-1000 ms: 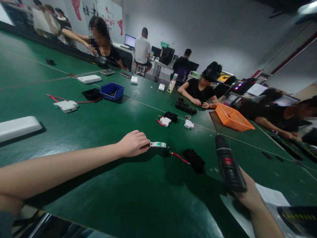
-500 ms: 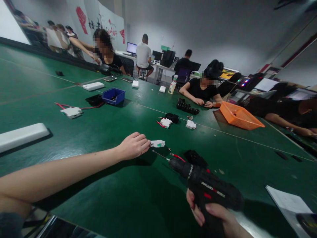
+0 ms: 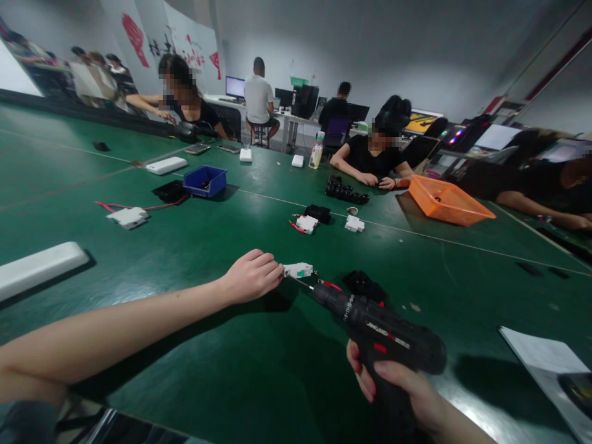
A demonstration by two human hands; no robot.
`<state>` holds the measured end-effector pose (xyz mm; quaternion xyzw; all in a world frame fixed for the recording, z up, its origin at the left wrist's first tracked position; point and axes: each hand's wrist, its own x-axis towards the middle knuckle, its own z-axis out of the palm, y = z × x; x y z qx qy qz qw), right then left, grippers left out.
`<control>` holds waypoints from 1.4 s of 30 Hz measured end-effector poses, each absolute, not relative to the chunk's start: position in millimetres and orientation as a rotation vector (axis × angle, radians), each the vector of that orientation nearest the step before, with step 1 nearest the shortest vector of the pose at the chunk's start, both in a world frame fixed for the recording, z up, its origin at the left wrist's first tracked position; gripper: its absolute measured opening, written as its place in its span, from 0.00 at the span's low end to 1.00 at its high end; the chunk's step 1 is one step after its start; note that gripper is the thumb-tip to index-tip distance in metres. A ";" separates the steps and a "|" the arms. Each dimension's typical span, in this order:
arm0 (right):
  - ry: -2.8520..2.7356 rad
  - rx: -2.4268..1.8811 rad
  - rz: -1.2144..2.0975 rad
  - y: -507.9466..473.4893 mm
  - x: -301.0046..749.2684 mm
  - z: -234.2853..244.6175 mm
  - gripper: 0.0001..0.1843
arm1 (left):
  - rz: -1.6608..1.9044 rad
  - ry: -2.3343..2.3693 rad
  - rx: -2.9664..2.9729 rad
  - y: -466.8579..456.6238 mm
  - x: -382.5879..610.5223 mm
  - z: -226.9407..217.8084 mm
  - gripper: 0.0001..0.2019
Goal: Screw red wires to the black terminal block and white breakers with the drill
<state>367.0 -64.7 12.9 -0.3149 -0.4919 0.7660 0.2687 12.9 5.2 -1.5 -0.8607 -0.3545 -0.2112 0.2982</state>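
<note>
My left hand (image 3: 255,275) is closed on the near end of a white circuit breaker (image 3: 298,270) with a green mark, held just over the green table. My right hand (image 3: 393,382) grips a black cordless drill (image 3: 379,330) by its handle. The drill's long thin bit points left, and its tip is at the breaker beside my left fingertips; whether it sits in a screw I cannot make out. A short red wire (image 3: 330,285) lies by the breaker's far end, near a black part (image 3: 363,285) behind the drill.
Two more white breakers (image 3: 355,224) (image 3: 128,217) lie farther out, with red wires by one. A blue bin (image 3: 205,181) stands at left, an orange basket (image 3: 448,201) at right. A white bar (image 3: 41,269) and papers (image 3: 541,357) flank my arms. Co-workers sit across the table.
The drill has moved up and left, bringing its bit tip from just below the breaker to it. My left hand still holds the breaker. The view has shifted slightly.
</note>
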 end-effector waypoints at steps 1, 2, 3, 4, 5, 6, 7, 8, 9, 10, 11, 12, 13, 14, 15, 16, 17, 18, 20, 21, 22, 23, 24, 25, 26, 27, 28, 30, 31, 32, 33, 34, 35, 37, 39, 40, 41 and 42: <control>-1.329 -0.854 2.062 -64.8 366.7 12.8 0.21 | -0.562 -0.936 -2.289 4.5 13.5 -1.3 0.08; -1.329 -0.860 2.056 -64.8 366.4 12.7 0.21 | -0.562 -0.930 -2.291 3.9 13.9 -1.2 0.08; -1.330 -0.867 2.050 -64.9 366.0 12.7 0.20 | -0.561 -0.924 -2.294 3.5 14.2 -1.2 0.08; -1.331 -0.874 2.045 -64.9 365.8 12.7 0.20 | -0.561 -0.919 -2.296 3.2 14.3 -1.3 0.08; -1.329 -0.883 2.043 -65.0 365.7 12.7 0.20 | -0.561 -0.916 -2.297 3.1 14.4 -1.3 0.08; -1.325 -0.892 2.044 -65.1 365.7 12.7 0.20 | -0.561 -0.916 -2.298 3.0 14.3 -1.4 0.08; -1.317 -0.904 2.046 -65.3 365.9 12.6 0.20 | -0.559 -0.916 -2.300 3.1 14.2 -1.5 0.08; -1.308 -0.915 2.048 -65.4 366.1 12.6 0.20 | -0.559 -0.917 -2.303 3.3 14.1 -1.6 0.08; -1.297 -0.924 2.050 -65.6 366.4 12.6 0.20 | -0.559 -0.916 -2.305 3.5 14.1 -1.6 0.08; -1.285 -0.930 2.051 -65.8 366.6 12.7 0.20 | -0.558 -0.916 -2.307 3.7 14.1 -1.6 0.08; -1.277 -0.938 2.051 -66.0 366.7 12.9 0.19 | -0.556 -0.917 -2.310 3.9 14.1 -1.7 0.08; -1.269 -0.944 2.051 -66.2 366.7 13.2 0.19 | -0.554 -0.920 -2.312 4.1 14.2 -1.8 0.08; -1.262 -0.953 2.051 -66.4 366.6 13.6 0.19 | -0.551 -0.923 -2.314 4.3 14.2 -1.9 0.08; -1.255 -0.962 2.053 -66.6 366.4 14.0 0.20 | -0.548 -0.925 -2.316 4.4 14.3 -2.1 0.08; -1.251 -0.969 2.057 -66.8 366.1 14.6 0.20 | -0.546 -0.926 -2.316 4.4 14.3 -2.4 0.08; -1.245 -0.978 2.060 -67.1 365.8 15.2 0.20 | -0.546 -0.927 -2.315 4.4 14.3 -2.6 0.08; -1.243 -0.985 2.061 -67.4 365.6 15.7 0.21 | -0.546 -0.929 -2.314 4.3 14.2 -2.9 0.08; -1.245 -0.992 2.061 -67.8 365.6 16.1 0.21 | -0.546 -0.928 -2.313 4.2 14.1 -3.1 0.08; -1.253 -1.009 2.049 -68.6 365.8 16.6 0.21 | -0.547 -0.926 -2.310 4.0 13.9 -3.5 0.08; -1.258 -1.016 2.044 -69.0 366.0 16.7 0.21 | -0.548 -0.924 -2.309 3.9 13.7 -3.6 0.08; -1.262 -1.019 2.042 -69.4 366.3 16.8 0.21 | -0.549 -0.922 -2.308 3.7 13.6 -3.7 0.08; -1.263 -1.021 2.042 -69.8 366.5 16.9 0.21 | -0.549 -0.922 -2.309 3.6 13.6 -3.8 0.08; -1.263 -1.023 2.043 -70.2 366.7 17.1 0.21 | -0.548 -0.924 -2.311 3.6 13.6 -3.8 0.08; -1.263 -1.024 2.045 -70.5 366.7 17.5 0.22 | -0.544 -0.929 -2.315 3.5 13.7 -3.8 0.08; -1.268 -1.024 2.046 -70.7 366.7 17.9 0.22 | -0.540 -0.933 -2.320 3.5 13.8 -3.8 0.08; -1.272 -1.025 2.043 -70.8 366.6 18.4 0.22 | -0.537 -0.936 -2.325 3.6 14.0 -3.8 0.08; -1.277 -1.026 2.041 -70.9 366.5 18.9 0.22 | -0.536 -0.937 -2.328 3.7 14.2 -3.9 0.08; -1.287 -1.028 2.037 -70.8 366.7 19.3 0.22 | -0.542 -0.935 -2.329 4.1 14.5 -4.1 0.08; -1.289 -1.031 2.040 -70.7 367.0 19.1 0.22 | -0.544 -0.933 -2.329 4.3 14.6 -4.2 0.08; -1.291 -1.033 2.045 -70.7 367.6 18.7 0.22 | -0.546 -0.931 -2.328 4.5 14.7 -4.2 0.08; -1.293 -1.033 2.050 -70.8 368.2 18.1 0.22 | -0.547 -0.930 -2.328 4.6 14.8 -4.2 0.08; -1.295 -1.031 2.054 -71.0 368.9 17.5 0.23 | -0.549 -0.929 -2.328 4.5 14.9 -4.0 0.08; -1.298 -1.031 2.056 -71.3 369.5 17.0 0.23 | -0.552 -0.928 -2.327 4.4 15.1 -3.7 0.08; -1.303 -1.045 2.052 -72.1 370.1 16.7 0.23 | -0.560 -0.926 -2.327 3.8 15.5 -2.8 0.07; -1.308 -1.062 2.043 -72.9 369.9 17.6 0.23 | -0.565 -0.927 -2.332 3.2 16.1 -1.8 0.07; -1.310 -1.070 2.040 -73.3 369.6 18.3 0.22 | -0.563 -0.930 -2.335 3.0 16.3 -1.5 0.08; -1.312 -1.075 2.037 -73.5 369.2 19.1 0.22 | -0.560 -0.934 -2.338 2.8 16.4 -1.4 0.08; -1.315 -1.076 2.034 -73.6 369.0 19.9 0.23 | -0.556 -0.938 -2.342 2.8 16.5 -1.4 0.08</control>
